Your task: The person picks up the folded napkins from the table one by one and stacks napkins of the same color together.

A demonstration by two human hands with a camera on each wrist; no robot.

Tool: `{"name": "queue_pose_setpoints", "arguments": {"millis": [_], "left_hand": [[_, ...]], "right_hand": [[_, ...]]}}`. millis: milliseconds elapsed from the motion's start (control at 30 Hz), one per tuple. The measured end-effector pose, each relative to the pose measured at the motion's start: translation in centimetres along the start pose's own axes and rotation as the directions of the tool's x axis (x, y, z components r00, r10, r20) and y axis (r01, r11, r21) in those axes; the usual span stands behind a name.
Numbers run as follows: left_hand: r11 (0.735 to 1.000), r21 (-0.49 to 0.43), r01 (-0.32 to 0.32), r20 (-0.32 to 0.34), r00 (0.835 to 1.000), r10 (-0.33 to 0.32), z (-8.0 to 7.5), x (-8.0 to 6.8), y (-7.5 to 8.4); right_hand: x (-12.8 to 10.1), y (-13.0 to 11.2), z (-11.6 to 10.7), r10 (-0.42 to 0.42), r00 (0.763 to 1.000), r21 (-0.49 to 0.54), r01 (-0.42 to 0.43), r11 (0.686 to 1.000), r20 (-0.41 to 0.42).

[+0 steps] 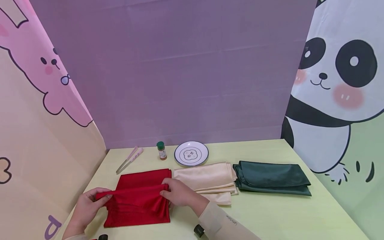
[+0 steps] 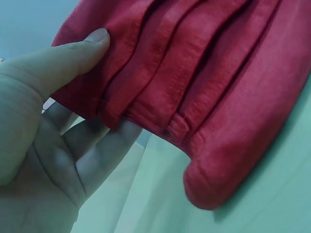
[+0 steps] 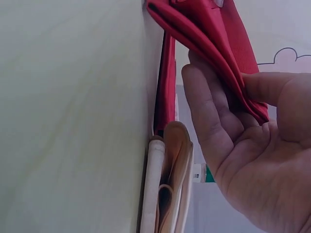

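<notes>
Both hands are pinching the red cloth at the near left of the table: left hand gripping its left fold, right hand its right, thumbs on top. The right hand is hiding part of the cream cloth; the forearms are running out of view.

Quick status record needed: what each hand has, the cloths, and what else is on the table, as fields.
left hand: pinches left end of the red cloth
right hand: pinches right end of the same raised fold
cream cloth: folded, right of red
green cloth: folded, far right
plate: behind the cream cloth
spice bottle: upright, left of plate
tongs: lying back left
table: pale yellow-green
</notes>
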State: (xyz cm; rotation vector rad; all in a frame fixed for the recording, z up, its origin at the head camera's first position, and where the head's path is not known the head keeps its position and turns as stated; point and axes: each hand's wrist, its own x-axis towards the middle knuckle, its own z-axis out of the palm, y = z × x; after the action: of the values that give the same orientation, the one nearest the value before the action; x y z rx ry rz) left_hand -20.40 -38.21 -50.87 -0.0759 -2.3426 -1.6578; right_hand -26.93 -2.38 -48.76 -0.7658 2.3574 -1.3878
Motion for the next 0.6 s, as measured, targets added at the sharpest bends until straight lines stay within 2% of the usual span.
{"name": "queue_pose_setpoints", "arguments": {"millis": [133,367,600], "left_hand": [[1.000,-0.024,0.004,-0.003,1.000,-0.004,0.1,0.1,0.1],[0.999,-0.050,0.021,-0.011,1.000,-0.022,0.1,0.4,0.4],[0.997,-0.055,0.046,0.009,0.999,-0.045,0.1,0.7,1.0]], "right_hand": [[0.0,0.0,-0.3,-0.009,1.000,-0.007,0.009,1.000,-0.014],[0.0,0.0,-0.9,0.011,1.000,0.058,-0.009,0.998,-0.028],[0.0,-0.1,-1.4,0.033,0.997,0.076,-0.028,0.997,-0.071]]}}
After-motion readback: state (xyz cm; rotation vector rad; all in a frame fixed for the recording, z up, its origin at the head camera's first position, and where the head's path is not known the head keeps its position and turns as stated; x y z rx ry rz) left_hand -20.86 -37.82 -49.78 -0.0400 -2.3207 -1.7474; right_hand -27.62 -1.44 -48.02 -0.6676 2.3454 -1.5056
